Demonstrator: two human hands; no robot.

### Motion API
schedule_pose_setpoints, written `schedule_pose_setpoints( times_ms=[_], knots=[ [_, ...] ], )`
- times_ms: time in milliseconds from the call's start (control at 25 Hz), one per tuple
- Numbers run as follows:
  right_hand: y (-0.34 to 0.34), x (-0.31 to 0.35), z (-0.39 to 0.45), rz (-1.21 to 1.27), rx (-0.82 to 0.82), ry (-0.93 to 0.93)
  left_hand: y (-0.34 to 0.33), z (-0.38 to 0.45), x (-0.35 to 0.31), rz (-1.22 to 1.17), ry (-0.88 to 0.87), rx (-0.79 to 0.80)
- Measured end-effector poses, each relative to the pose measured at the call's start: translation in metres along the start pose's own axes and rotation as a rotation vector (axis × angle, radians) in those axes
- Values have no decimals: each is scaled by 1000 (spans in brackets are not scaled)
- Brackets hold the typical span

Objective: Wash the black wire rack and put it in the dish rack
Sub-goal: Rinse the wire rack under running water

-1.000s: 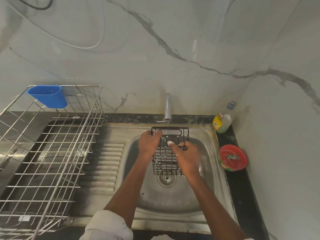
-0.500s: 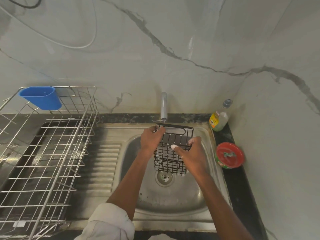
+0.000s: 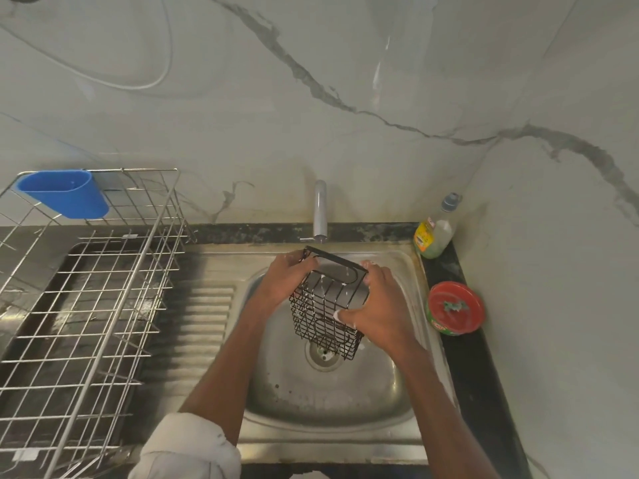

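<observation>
Black wire formed a small basket-shaped rack (image 3: pixel 326 305) at the centre of the frame, held tilted over a steel sink (image 3: pixel 332 406), just below the tap (image 3: pixel 320 210) and above the drain (image 3: pixel 324 356). White suds clung to some of its wires. The left hand (image 3: pixel 283 283) gripped the rack's upper left edge, fingers curled round the rim. The right hand (image 3: pixel 375 307) clasped its right side, thumb pressed across the front wires and fingers wrapped behind, with foam on the fingertips. Whether water was running from the tap could not be told.

A silver wire dish rack (image 3: pixel 86 305) sat on the draining board at the left of the frame, with a blue plastic cup (image 3: pixel 64 193) hooked on its upper left corner. A bottle of dish liquid (image 3: pixel 435 233) stood at the upper right of the sink, and a round red-lidded tub (image 3: pixel 454 307) lay on the dark counter at the right.

Judging by the suds, the washing step was in hand, probably soaping or rinsing. Next, the rack would likely need a full rinse under the tap, a shake over the sink, then a carry leftward into the dish rack.
</observation>
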State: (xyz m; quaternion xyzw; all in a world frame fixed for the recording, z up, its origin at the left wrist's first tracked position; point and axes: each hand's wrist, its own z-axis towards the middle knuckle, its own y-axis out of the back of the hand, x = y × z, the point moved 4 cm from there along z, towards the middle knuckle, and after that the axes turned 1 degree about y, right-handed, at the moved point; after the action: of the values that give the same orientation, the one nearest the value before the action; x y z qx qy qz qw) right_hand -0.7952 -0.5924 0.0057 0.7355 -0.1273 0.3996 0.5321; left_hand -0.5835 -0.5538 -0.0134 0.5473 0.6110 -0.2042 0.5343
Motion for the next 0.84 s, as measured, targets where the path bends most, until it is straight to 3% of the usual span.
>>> schedule_pose_setpoints(
  times_ms=[200, 360, 600, 720, 840],
  knots=[
    [1, 12, -7, -137, -59, -27, -10, 5, -8, -100, -45, 40],
    [18, 1, -10, -47, -72, -127, -33, 20, -25, 53, -90, 179],
    [26, -10, -19, 79, -236, -256, -64, 43, -55, 280, -85, 365],
    [25, -11, -20, 76, -280, -286, -70, 52, -57, 256, 72, 436],
    [23, -7, -19, 24, -286, -284, -65, 52, -47, -122, 329, 415]
  ],
)
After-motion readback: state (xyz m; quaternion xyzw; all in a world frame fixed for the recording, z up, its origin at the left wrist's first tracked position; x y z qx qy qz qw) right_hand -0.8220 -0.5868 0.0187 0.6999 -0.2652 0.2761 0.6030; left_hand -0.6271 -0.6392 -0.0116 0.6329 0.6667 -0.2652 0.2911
